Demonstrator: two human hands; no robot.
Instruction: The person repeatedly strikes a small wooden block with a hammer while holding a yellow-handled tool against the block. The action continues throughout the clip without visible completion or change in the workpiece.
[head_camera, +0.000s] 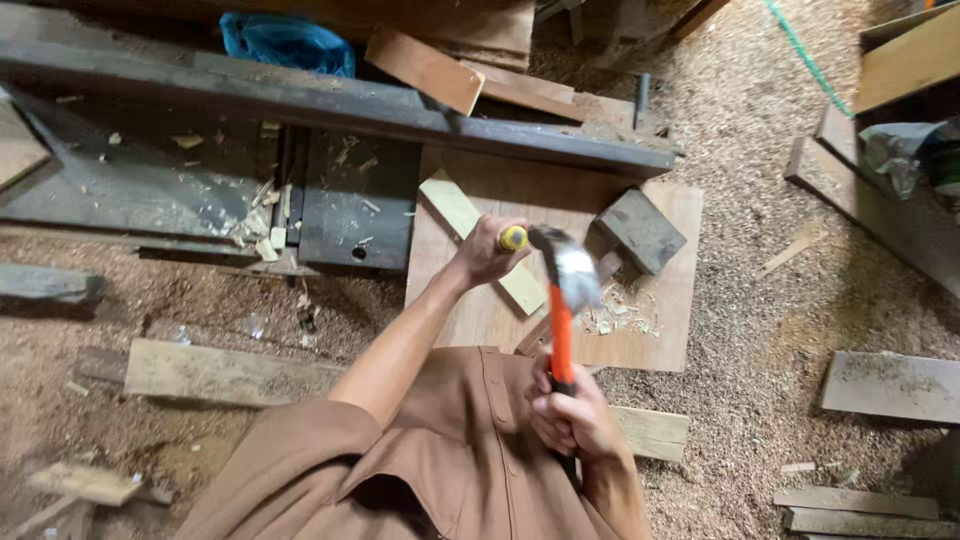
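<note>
Gripping hammer (562, 300) — right hand (572, 418) wrapped on handle; left hand (486, 252) clasping yellow-handled tool (513, 238).

Brown short-sleeved buttoned shirt (440, 460), both forearms bare.

Light is soft, even daylight; I see no glare and only weak shadows under the dark steel beam (330, 100). The sawdust-covered floor (760, 290) on the right is brightest. Motion blur smears the orange-handled steel hammer (562, 300) in my right hand (575, 420). Lines bow outward near the frame edges.
</note>
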